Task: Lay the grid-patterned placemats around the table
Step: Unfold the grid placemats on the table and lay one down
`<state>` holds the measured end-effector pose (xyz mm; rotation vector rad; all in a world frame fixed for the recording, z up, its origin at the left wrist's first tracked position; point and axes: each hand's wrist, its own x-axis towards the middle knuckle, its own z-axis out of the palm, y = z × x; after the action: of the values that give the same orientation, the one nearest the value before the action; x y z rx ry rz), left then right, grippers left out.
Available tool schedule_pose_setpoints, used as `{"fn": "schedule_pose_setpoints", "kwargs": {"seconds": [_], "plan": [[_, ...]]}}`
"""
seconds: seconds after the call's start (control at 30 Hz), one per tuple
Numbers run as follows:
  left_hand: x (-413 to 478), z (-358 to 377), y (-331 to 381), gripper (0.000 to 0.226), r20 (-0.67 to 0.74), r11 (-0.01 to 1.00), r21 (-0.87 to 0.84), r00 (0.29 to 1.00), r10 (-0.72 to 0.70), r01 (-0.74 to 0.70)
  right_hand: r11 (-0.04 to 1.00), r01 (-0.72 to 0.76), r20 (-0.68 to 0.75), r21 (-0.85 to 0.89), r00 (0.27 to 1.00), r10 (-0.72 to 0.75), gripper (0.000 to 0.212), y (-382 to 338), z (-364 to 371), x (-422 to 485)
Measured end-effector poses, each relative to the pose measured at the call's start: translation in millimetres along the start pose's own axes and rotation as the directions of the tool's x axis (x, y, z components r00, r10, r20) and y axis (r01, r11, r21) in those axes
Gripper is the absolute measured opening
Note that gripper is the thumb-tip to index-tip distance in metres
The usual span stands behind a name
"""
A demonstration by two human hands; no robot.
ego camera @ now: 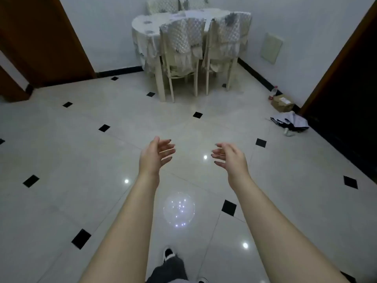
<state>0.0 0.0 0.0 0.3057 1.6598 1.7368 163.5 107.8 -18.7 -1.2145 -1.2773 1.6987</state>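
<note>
- nearest to me, at the bottom edge, i see a dark trouser leg (169,270) and a black-and-white shoe (168,253) on the glossy pale floor (81,160), which is set with small black diamonds.
- two bare forearms reach forward over that floor, palms turned toward each other.
- the left hand (152,156) hangs in the air, its fingers (168,145) apart and loosely curved, gripping nothing.
- the right hand (232,158) mirrors it, fingers (219,151) spread and slightly bent, also empty; the two hands are apart, not touching.
- further off on the right, by the wall, lie a crumpled dark-and-white bundle (291,124), then a cardboard box (282,102), with a red-capped bottle (274,91) just beside the box.
- at the far end the desk (146,23) stands in the corner under a pale cloth, with two quilted chairs (181,37) pushed in on its near side.
- on the desk top lies a flat pale sheet (195,14); it is too far and blurred for me to tell whether it is a grid-patterned placemat.
</note>
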Motion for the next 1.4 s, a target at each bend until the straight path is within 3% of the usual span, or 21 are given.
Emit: {"fn": "schedule_pose_setpoints", "kwargs": {"seconds": [0.37,0.67,0.97,1.4], "plan": [[61,5,2,0.041,-0.021,1.0,0.005,1.0,-0.014,0.014,0.999,0.033,-0.021,0.008,0.999,-0.033,0.018,-1,17,60],[172,2,9,0.039,-0.038,0.997,-0.005,0.996,-0.076,0.076,1.0,0.011,-0.019,-0.012,1.0,-0.011,0.018,-7,72,157],[284,14,52,0.037,0.01,0.997,0.064,0.999,-0.043,0.042,0.999,0.018,-0.049,0.032,0.999,-0.016,0.018,-39,129,247],[411,73,75,0.037,0.029,0.996,0.09,0.999,-0.023,0.02,0.999,0.001,-0.08,0.048,0.997,0.003,0.02,-70,142,391]]}}
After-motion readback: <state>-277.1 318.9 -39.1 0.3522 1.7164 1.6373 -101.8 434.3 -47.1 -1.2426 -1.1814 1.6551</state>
